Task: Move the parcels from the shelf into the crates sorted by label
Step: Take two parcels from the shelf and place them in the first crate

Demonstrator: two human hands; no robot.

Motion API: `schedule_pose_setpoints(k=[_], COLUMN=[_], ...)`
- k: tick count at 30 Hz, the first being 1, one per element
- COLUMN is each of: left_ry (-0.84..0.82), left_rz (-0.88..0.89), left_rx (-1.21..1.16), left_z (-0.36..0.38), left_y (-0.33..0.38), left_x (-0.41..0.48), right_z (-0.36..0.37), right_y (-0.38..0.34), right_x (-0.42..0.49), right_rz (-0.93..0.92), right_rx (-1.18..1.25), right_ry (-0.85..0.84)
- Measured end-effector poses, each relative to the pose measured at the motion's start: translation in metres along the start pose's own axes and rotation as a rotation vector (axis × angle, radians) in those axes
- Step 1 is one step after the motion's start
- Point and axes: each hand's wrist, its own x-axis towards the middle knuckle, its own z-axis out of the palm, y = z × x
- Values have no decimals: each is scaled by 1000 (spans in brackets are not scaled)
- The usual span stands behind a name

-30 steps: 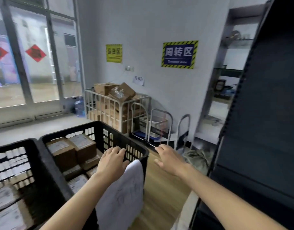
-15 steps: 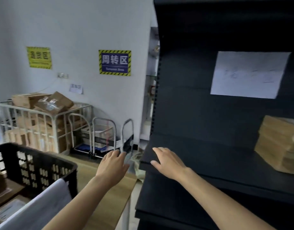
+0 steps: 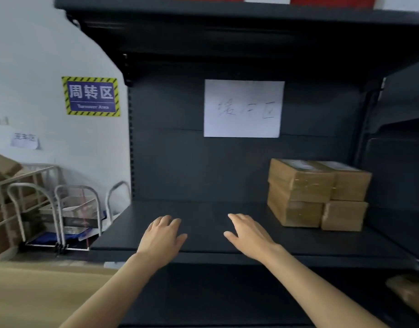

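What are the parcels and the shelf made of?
Parcels: brown cardboard by the look, matte, with glossy clear tape glinting across the faces. Shelf: probably painted steel, dark grey and matte; its thin front edge and perforated upright suggest sheet metal.

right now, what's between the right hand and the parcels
Nothing but bare shelf between the right hand and the parcels, as the head view shows.

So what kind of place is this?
Likely a parcel warehouse or sorting room: taped cardboard parcels stacked on a dark metal shelf, a wall sign reading Turnover Area, and hand trolleys parked beside.
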Motion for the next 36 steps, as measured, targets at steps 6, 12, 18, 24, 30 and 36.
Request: schedule_pose_setpoints(k=[6, 12, 18, 24, 30, 36], left_ry=[-42, -144, -217, -217, -223, -243], left_rz=[47, 46, 20, 29, -23, -90], left_rx=[-56, -273, -524, -671, -929, -1039], left_z=[28, 50, 60, 61, 56, 48], left_y=[96, 174, 218, 236, 252, 280], left_x=[28, 59, 97, 141, 188, 216], right_z=[-29, -50, -66, -82, -96, -101], right_y=[99, 185, 235, 256, 272, 283], right_x=[-27, -46, -45, -16, 19, 45], right_rz=[96, 221, 337, 381, 441, 503], right_rx=[23, 49, 92, 133, 204, 368], right_ry=[25, 77, 112, 194, 324, 406])
